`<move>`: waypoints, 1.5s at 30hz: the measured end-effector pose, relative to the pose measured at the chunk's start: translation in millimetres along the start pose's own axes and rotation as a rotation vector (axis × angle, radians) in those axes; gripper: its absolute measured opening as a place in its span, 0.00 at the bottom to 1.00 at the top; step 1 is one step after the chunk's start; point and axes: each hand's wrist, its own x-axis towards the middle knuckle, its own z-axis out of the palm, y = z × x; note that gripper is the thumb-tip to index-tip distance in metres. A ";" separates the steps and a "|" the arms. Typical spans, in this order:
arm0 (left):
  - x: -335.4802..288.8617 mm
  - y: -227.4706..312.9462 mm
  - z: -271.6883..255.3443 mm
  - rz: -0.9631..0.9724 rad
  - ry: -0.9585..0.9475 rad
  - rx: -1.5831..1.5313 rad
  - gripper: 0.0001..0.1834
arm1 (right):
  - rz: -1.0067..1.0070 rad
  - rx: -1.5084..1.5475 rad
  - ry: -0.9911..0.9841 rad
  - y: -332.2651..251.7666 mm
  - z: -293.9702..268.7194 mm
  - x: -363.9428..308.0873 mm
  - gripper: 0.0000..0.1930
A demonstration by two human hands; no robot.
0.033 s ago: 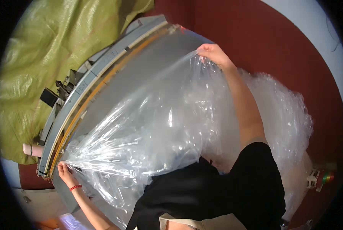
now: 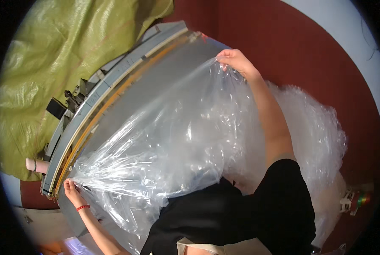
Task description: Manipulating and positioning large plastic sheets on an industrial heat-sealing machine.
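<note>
**A:** Where does the clear plastic sheet lie against the two hands?

**B:** It is stretched between them. The left hand pinches one corner low at the near-left, right by the lower end of the table's edge rail. The right hand grips the opposite corner, high and far to the right, with the arm reaching out almost straight.

**A:** So the long axis?

**B:** It runs on a diagonal from lower left to upper right, roughly along the rail. The sheet is taut near the left hand, where creases fan out from the pinch, and it billows loose in the middle.

**A:** Are both hands closed?

**B:** Yes. The left has fingers pressed together on the film; the right is curled over its bunched edge. Neither is open.

**A:** Which hand is nearer the body?

**B:** The left, by a good margin. It sits close beside the black shirt, while the right is well out over the grey table.

**A:** Anything else about?

**B:** A heap of more crumpled clear plastic lies to the right on the red floor, beyond the right arm. A yellow-green woven tarp hangs behind the rail, and a pinkish cylinder sticks out just beside the rail's lower end.
</note>
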 end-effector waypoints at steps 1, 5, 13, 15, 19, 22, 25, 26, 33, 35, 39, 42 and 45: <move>3.5 0.9 3.1 0.012 0.011 -0.023 0.05 | -0.025 -0.013 -0.002 -5.9 -2.0 7.7 0.07; 8.6 0.4 2.4 -0.064 0.022 -0.006 0.05 | -0.008 -0.040 -0.003 -21.4 5.8 35.8 0.05; 6.3 38.0 -33.2 0.086 0.176 -0.087 0.13 | 0.449 -0.121 0.777 -50.2 -36.0 -20.5 0.19; 5.6 55.6 -39.6 0.152 0.216 -0.051 0.14 | 0.406 0.043 1.086 21.6 -145.9 -39.4 0.19; -15.1 87.1 -40.5 0.204 0.096 -0.149 0.15 | 0.391 -0.900 1.333 44.9 -189.6 -18.6 0.28; -21.9 102.9 -6.9 0.167 0.007 -0.219 0.16 | -0.364 -0.652 0.828 58.6 -165.1 53.8 0.16; -47.8 121.5 10.9 0.142 -0.004 -0.227 0.17 | -0.305 -0.486 0.170 -53.0 124.9 50.0 0.15; -61.0 129.8 8.7 0.192 -0.030 -0.208 0.20 | -0.363 -0.474 -0.038 -87.3 185.8 25.6 0.15; -92.4 124.0 -23.2 0.124 -0.154 -0.392 0.24 | -0.495 -0.143 -1.135 -134.0 458.1 -48.4 0.27; -101.4 122.4 -33.5 0.126 -0.163 -0.389 0.27 | -0.597 -0.042 -1.211 -124.8 506.5 -69.7 0.34; -122.9 123.9 -47.9 0.129 -0.184 -0.257 0.30 | -0.412 0.090 -1.310 -113.2 551.0 -91.9 0.20; -147.6 105.8 -47.7 0.206 0.021 -0.037 0.26 | -0.318 0.176 -1.140 -107.6 559.4 -97.3 0.09; -177.4 88.1 -6.4 0.191 0.020 -0.003 0.24 | -0.188 0.192 -0.972 -105.4 555.7 -94.9 0.04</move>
